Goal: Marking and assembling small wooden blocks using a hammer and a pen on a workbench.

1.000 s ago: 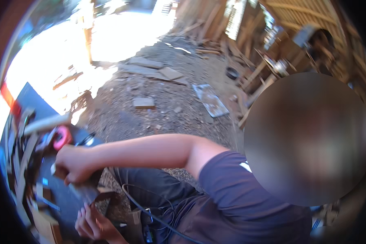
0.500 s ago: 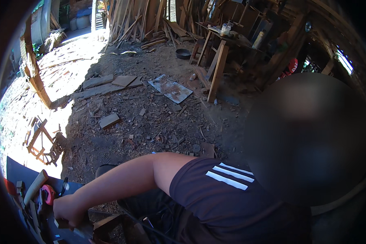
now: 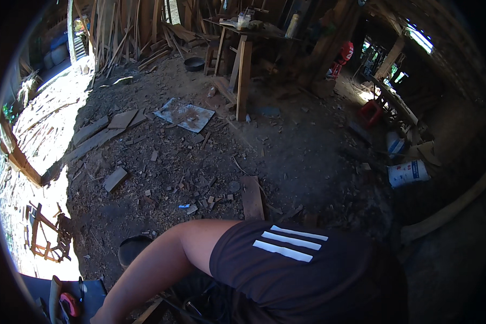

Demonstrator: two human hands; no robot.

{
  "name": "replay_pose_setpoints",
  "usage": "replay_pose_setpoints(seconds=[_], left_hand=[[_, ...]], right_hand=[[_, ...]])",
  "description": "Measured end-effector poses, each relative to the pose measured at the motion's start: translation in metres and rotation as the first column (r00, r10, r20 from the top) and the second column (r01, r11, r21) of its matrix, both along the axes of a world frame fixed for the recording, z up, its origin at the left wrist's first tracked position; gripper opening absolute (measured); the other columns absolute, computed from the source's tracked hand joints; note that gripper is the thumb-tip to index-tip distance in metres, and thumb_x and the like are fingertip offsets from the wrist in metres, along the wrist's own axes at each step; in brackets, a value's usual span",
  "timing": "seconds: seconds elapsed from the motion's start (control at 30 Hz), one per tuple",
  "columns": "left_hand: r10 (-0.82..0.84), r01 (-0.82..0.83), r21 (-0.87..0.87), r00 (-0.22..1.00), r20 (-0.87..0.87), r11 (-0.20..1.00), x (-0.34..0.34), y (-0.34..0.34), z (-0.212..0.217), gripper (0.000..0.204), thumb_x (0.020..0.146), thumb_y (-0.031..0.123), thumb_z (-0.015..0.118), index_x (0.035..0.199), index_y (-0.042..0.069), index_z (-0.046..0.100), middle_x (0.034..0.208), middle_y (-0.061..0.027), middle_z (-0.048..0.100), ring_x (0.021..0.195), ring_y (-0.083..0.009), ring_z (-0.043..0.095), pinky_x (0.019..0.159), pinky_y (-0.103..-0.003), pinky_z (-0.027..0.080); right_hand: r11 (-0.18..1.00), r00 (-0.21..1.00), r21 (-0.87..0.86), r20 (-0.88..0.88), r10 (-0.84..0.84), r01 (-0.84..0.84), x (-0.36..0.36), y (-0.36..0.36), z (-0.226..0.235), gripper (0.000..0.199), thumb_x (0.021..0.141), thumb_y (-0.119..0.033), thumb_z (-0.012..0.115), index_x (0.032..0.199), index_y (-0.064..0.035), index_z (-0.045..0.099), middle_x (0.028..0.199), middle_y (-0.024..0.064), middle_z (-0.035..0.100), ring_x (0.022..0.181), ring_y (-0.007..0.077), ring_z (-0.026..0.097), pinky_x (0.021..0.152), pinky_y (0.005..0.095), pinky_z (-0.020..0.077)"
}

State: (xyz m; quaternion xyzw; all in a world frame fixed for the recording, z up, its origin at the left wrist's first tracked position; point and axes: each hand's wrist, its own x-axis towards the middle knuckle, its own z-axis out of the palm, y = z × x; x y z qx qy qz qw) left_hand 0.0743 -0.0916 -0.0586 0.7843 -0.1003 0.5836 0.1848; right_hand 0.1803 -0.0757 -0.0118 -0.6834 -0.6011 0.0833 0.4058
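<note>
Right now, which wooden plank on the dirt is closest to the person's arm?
The short brown plank lying just above the dark sleeve. The other boards lie farther off, toward the sunlit left.

A black sleeve (image 3: 297, 264) bears three white stripes; a red tool (image 3: 69, 303) lies lower left.

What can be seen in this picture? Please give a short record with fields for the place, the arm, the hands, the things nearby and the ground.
place: shaded wood workshop with a dirt floor
arm: bare arm in a dark sleeve with white stripes, reaching to the lower left
hands: both outside the picture
near arm: red round object on a dark blue surface; dark round pan
ground: short plank, grey sheet, wood scraps
behind: wooden table
</note>
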Motion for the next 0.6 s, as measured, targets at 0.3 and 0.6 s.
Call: replay_pose_setpoints(seconds=[0.3, 0.6], left_hand=[[-0.124, 0.123, -0.031, 0.992, -0.034, 0.992, 0.014, -0.041, -0.018, 0.018, 0.088, 0.023, 0.085, 0.089, 0.007, 0.078, 0.088, -0.0061, 0.073, 0.084, -0.0231, 0.07, 0.077, -0.037, 0.055], [0.272, -0.255, 0.165, 0.958, -0.089, 0.953, -0.046, 0.068, -0.028, 0.016, 0.087, 0.018, 0.086, 0.09, 0.006, 0.076, 0.091, -0.0067, 0.074, 0.087, -0.023, 0.071, 0.081, -0.036, 0.056]], right_hand=[[0.993, 0.993, -0.045, 0.061, -0.105, 0.108, -0.006, -0.023, -0.001, 0.013, 0.079, -0.018, 0.071, 0.075, -0.0058, 0.071, 0.076, 0.0177, 0.071, 0.072, 0.0357, 0.066, 0.069, 0.0473, 0.0504], [0.981, 0.997, -0.18, 0.005, 0.082, -0.079, -0.026, -0.016, 0.013, 0.028, 0.077, -0.037, 0.082, 0.094, -0.0153, 0.081, 0.093, 0.0073, 0.078, 0.086, 0.0284, 0.074, 0.08, 0.0411, 0.057]])
